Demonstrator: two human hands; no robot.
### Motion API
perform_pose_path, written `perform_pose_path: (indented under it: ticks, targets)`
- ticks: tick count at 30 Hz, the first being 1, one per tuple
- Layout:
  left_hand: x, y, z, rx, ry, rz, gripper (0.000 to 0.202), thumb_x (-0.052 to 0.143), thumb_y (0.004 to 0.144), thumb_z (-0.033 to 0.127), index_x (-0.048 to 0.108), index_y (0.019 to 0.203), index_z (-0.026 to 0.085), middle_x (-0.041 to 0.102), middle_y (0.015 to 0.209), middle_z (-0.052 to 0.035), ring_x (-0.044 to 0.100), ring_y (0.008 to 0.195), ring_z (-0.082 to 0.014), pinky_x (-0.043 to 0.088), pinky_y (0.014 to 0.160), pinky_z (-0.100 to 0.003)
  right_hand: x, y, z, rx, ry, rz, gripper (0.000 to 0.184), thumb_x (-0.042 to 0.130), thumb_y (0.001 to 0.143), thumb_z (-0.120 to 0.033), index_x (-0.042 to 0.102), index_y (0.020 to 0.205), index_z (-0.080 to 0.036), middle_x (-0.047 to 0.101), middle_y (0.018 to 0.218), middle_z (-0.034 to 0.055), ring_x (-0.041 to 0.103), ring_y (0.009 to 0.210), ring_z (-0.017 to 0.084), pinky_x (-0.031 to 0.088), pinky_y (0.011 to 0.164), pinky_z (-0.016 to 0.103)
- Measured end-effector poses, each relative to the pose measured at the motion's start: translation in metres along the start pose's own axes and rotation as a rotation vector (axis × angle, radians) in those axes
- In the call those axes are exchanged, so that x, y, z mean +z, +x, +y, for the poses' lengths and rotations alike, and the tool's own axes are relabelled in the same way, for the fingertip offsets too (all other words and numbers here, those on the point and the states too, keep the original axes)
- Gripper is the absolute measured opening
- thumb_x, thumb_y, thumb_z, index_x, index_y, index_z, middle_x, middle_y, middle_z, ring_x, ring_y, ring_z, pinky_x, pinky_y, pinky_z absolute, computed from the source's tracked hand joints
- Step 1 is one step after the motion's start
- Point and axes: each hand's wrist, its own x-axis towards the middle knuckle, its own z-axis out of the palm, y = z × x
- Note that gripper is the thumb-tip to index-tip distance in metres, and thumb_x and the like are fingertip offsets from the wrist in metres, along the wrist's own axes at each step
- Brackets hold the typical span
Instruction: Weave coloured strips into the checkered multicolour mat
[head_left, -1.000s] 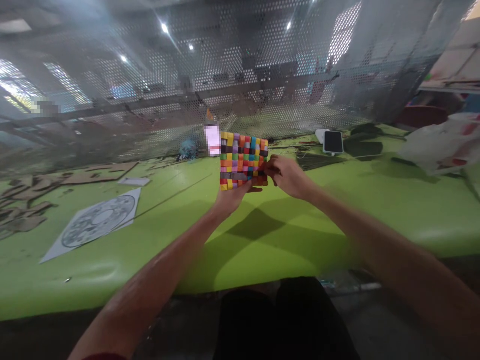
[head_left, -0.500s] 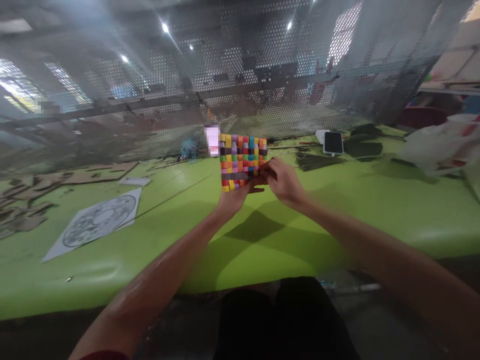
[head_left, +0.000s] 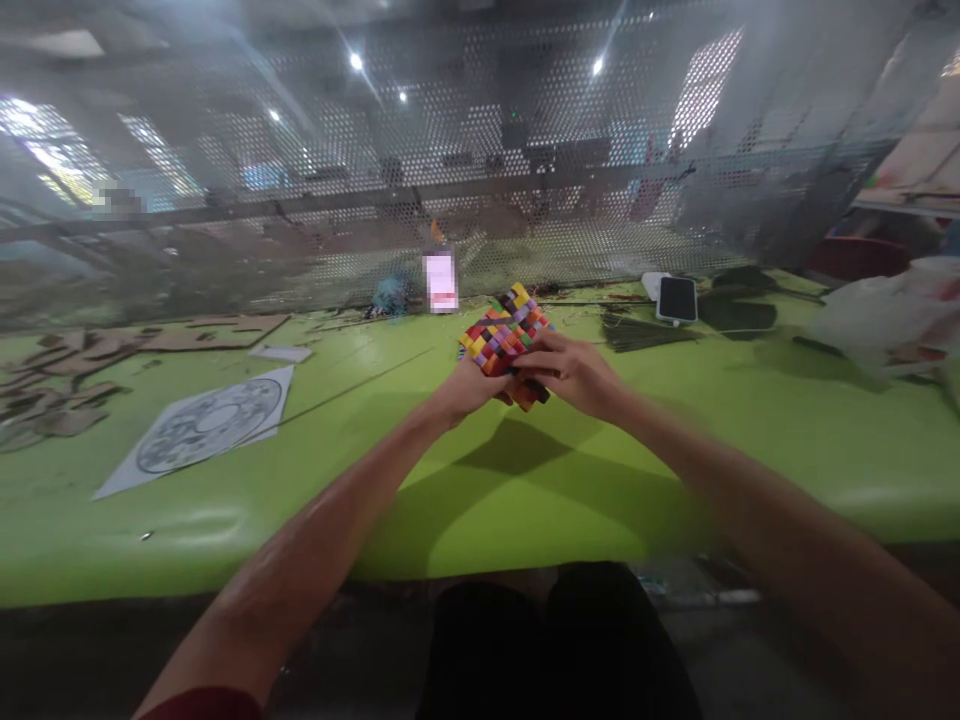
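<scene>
A small woven mat of many-coloured strips [head_left: 507, 328] is held above the green table [head_left: 525, 480], tilted with one corner pointing away from me. My left hand [head_left: 466, 388] grips it from below at its near left edge. My right hand [head_left: 571, 372] is closed over its near right corner, fingers pinching the weave. Both forearms reach in from the bottom of the view.
A printed sheet with a round pattern [head_left: 202, 430] lies at the left, with cardboard cut-outs [head_left: 67, 380] beyond it. A phone [head_left: 677, 298] and dark strips [head_left: 645, 330] lie at the back right, a white bag [head_left: 885, 310] further right. Perforated metal mesh [head_left: 480, 180] walls the far side.
The mat was upright and facing me; now it is turned and tipped flatter, corner away. Both hands have come closer together on it. The camera view shifted slightly.
</scene>
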Motion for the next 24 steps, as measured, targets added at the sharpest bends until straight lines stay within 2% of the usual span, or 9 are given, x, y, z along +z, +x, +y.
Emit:
perform_pose_path:
  ticks: [3,6,10,14,17,19,22,24]
  targets:
    - [-0.001,0.001,-0.001,0.013,-0.001,-0.07,0.033,0.086,0.067,0.02,0.073,0.098,0.019,0.078,0.094,-0.0082,0.075,0.08,-0.0239,0.065,0.076,-0.046,0.004,0.0,0.002,-0.043,-0.014,-0.011,0.027,0.058,0.095,-0.016,0.079,0.11,-0.022,0.071,0.118,0.0109,0.069,0.098,0.025,0.053,0.087,0.037]
    - [-0.002,0.002,-0.004,0.11,0.056,-0.093,0.037,0.089,0.063,0.021,0.075,0.096,0.02,0.078,0.096,-0.0069,0.073,0.085,-0.0232,0.064,0.086,-0.045,0.007,0.0,0.003,-0.056,-0.038,-0.049,0.024,0.057,0.092,-0.012,0.077,0.102,-0.019,0.072,0.115,0.0111,0.068,0.092,0.024,0.051,0.082,0.035]
    - [-0.001,0.004,-0.011,0.156,0.17,-0.132,0.031,0.089,0.068,0.03,0.073,0.092,0.017,0.075,0.09,-0.0071,0.07,0.084,-0.0237,0.063,0.086,-0.044,0.009,0.001,0.0,-0.017,-0.049,-0.043,0.027,0.051,0.094,-0.012,0.075,0.103,-0.02,0.071,0.119,0.0101,0.066,0.088,0.022,0.049,0.077,0.032]
    - [0.004,0.005,-0.02,0.236,0.16,-0.19,0.045,0.088,0.07,0.033,0.068,0.106,0.016,0.074,0.101,-0.0088,0.069,0.097,-0.0251,0.061,0.093,-0.042,0.009,0.003,-0.006,0.001,-0.057,0.032,0.026,0.05,0.099,-0.018,0.075,0.107,-0.022,0.068,0.122,0.0103,0.064,0.086,0.022,0.049,0.074,0.033]
    - [0.005,0.005,-0.024,0.184,0.156,-0.188,0.045,0.087,0.072,0.033,0.066,0.108,0.016,0.073,0.104,-0.0094,0.069,0.096,-0.0245,0.061,0.091,-0.042,0.01,0.005,-0.008,0.022,-0.037,0.074,0.025,0.049,0.102,-0.023,0.074,0.107,-0.025,0.068,0.112,0.0081,0.062,0.083,0.021,0.049,0.073,0.032]
    - [0.003,0.005,-0.027,0.122,0.121,-0.228,0.044,0.087,0.074,0.035,0.066,0.107,0.015,0.073,0.102,-0.0096,0.069,0.094,-0.0243,0.062,0.088,-0.042,0.011,0.005,-0.009,0.036,-0.019,0.106,0.024,0.05,0.103,-0.026,0.073,0.108,-0.028,0.068,0.109,0.0066,0.063,0.085,0.022,0.049,0.073,0.033]
    - [0.003,0.006,-0.029,0.021,0.02,-0.285,0.045,0.088,0.072,0.038,0.067,0.104,0.016,0.074,0.101,-0.0101,0.071,0.09,-0.0238,0.064,0.079,-0.04,0.011,0.004,-0.01,0.038,0.024,0.136,0.023,0.051,0.103,-0.03,0.073,0.108,-0.029,0.069,0.109,0.0071,0.065,0.09,0.025,0.05,0.074,0.034]
    - [0.006,0.005,-0.028,-0.026,-0.061,-0.283,0.047,0.091,0.07,0.037,0.067,0.104,0.016,0.075,0.102,-0.0102,0.073,0.089,-0.0234,0.064,0.076,-0.039,0.01,0.004,-0.011,0.035,0.074,0.149,0.023,0.052,0.102,-0.03,0.074,0.107,-0.03,0.07,0.109,0.0073,0.065,0.092,0.026,0.051,0.077,0.036]
